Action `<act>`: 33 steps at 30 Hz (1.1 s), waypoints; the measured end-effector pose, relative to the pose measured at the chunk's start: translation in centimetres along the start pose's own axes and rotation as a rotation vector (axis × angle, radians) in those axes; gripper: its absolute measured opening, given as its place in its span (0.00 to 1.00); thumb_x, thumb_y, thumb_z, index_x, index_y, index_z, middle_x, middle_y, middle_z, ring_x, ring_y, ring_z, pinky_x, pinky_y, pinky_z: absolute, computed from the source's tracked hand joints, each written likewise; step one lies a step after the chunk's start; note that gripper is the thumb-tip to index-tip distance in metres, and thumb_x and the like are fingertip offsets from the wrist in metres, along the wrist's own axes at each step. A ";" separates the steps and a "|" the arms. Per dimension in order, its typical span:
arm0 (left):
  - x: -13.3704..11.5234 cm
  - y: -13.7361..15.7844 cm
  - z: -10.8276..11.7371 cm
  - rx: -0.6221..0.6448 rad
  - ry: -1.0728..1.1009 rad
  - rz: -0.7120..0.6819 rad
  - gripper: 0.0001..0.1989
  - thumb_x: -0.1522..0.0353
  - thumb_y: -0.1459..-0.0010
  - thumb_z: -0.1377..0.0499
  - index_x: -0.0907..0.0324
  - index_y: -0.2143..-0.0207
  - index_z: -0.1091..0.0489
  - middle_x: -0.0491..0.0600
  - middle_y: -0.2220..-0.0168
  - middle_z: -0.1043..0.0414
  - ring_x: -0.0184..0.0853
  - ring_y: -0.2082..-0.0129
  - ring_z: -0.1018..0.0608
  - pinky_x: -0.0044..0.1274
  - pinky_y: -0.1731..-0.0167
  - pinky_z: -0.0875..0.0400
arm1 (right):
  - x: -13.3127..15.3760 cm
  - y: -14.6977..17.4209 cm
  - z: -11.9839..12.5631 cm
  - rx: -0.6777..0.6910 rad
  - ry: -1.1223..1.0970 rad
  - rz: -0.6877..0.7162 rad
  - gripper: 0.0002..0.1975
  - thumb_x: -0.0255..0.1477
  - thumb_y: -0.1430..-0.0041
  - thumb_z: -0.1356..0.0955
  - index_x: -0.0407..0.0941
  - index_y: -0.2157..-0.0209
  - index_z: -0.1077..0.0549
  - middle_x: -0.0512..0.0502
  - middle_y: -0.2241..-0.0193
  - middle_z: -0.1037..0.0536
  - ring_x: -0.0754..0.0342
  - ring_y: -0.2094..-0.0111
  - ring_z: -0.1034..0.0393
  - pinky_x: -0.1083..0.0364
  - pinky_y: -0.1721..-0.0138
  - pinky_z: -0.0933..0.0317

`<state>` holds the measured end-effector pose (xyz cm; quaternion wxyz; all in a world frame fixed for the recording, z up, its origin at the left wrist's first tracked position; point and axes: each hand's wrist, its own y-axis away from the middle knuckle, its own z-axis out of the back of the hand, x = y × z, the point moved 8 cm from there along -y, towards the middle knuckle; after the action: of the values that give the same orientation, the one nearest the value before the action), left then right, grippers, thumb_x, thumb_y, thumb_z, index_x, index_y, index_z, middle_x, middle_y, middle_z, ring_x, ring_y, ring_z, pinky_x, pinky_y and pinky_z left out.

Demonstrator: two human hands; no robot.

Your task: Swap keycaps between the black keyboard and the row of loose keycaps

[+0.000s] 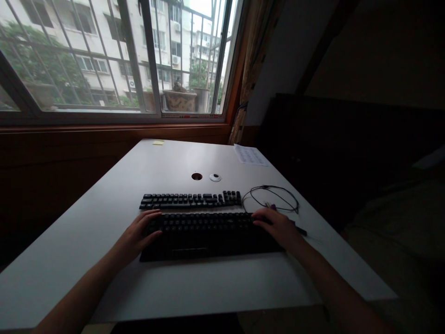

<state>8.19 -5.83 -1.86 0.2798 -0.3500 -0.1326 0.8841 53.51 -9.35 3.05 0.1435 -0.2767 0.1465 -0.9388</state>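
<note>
A black keyboard [208, 241] with a wide front palm area lies on the white table in front of me. My left hand [141, 232] clasps its left end, fingers over the far corner and thumb on top. At the opposite end my right hand [273, 222] holds the keyboard in the same manner, its thumb over the keys. Just beyond the keyboard, rows of black keycaps [187, 200] are laid out in keyboard order. A thin black cable [297, 202] loops on the table behind my right hand. Some small items beside that hand are partly hidden.
The white table [104, 204] has a round hole [196, 176] with a white cover [215, 177] beside it. A printed sheet [251, 155] lies at the far right edge, a yellow sticky note [158, 142] at the far left. Beyond stands a barred window [114, 60].
</note>
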 end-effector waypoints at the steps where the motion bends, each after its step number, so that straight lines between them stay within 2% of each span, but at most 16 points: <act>1: 0.0 0.0 0.0 0.004 0.001 0.000 0.24 0.55 0.34 0.41 0.49 0.39 0.35 0.54 0.38 0.33 0.48 0.39 0.28 0.44 0.40 0.29 | 0.1 0.5 -0.2 -0.001 0.010 0.029 0.06 0.32 0.38 0.31 0.50 0.59 0.23 0.48 0.59 0.17 0.48 0.56 0.21 0.47 0.51 0.27; 11: 0.1 -0.1 0.0 0.016 0.007 0.004 0.23 0.54 0.34 0.41 0.49 0.40 0.34 0.54 0.39 0.33 0.47 0.39 0.27 0.44 0.40 0.29 | 1.7 1.8 -1.5 -0.080 0.070 0.218 0.06 0.27 0.36 0.32 0.49 0.59 0.23 0.46 0.62 0.17 0.48 0.58 0.21 0.47 0.53 0.25; 28: 0.4 0.1 0.0 0.029 -0.013 0.004 0.23 0.55 0.34 0.40 0.49 0.40 0.34 0.53 0.37 0.34 0.47 0.38 0.28 0.42 0.39 0.30 | 2.1 2.3 -1.5 -0.150 0.072 0.197 0.07 0.27 0.35 0.32 0.50 0.59 0.22 0.47 0.63 0.16 0.48 0.61 0.19 0.47 0.57 0.23; 33: 0.0 0.0 0.2 0.009 -0.021 0.002 0.23 0.53 0.35 0.41 0.49 0.41 0.32 0.54 0.38 0.32 0.48 0.39 0.27 0.41 0.40 0.28 | 2.3 3.3 -2.1 -0.142 0.112 0.215 0.10 0.28 0.33 0.33 0.51 0.54 0.22 0.45 0.58 0.16 0.46 0.57 0.19 0.45 0.53 0.24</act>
<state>8.03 -5.81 -1.70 0.2789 -0.3395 -0.1310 0.8887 51.08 -12.75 1.36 0.2149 -0.2158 0.2490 -0.9194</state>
